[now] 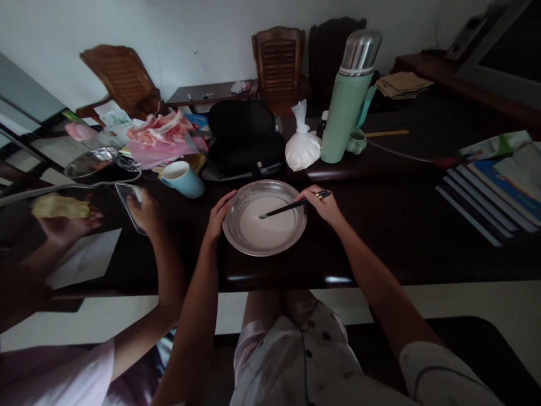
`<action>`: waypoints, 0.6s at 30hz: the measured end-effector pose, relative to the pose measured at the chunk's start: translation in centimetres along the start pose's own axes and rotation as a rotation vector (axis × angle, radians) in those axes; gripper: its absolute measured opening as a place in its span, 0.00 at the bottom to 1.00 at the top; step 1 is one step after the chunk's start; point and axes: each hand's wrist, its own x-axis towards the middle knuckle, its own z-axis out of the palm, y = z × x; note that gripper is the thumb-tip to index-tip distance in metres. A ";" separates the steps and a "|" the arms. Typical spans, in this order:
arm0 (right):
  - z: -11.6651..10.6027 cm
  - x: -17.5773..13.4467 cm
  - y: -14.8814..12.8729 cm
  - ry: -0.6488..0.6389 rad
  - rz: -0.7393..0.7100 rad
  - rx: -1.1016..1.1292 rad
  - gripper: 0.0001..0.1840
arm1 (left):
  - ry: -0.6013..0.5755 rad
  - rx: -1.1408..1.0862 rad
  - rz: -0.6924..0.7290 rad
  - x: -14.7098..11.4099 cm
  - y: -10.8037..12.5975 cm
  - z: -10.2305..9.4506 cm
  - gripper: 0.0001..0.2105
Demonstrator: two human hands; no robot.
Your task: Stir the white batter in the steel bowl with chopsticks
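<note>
Head view: left hand (217, 217) grasping bowl (253, 250) at left rim, right hand (325, 207) gripping chopsticks (285, 208); slow, low stirring should limit splashing.

A plain pale wall (203, 39) spans the top of the frame. Against it, at upper left, stands a brown wooden armchair (118, 79) with a slatted back; a similar slatted chair (279, 62) sits at top centre, beside a darker chair (332, 59). Between the two slatted chairs runs a low dark side table (211, 93). A glossy dark table (380, 237) crosses the middle, two highlights on its front edge. Pale floor (473, 296) shows at lower right. The light is dim.
</note>
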 end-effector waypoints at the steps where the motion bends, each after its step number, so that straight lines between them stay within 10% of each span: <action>1: -0.2 0.1 0.1 0.039 0.009 0.010 0.20 | 0.000 0.000 0.005 0.0 0.0 0.0 0.27; 6: -1.4 0.3 0.0 0.167 0.116 0.145 0.22 | -0.002 0.020 0.015 0.1 -0.2 -0.2 0.27; 18: 0.0 0.1 -0.2 0.012 0.002 0.009 0.22 | -0.010 -0.002 0.026 0.1 -0.2 -0.2 0.26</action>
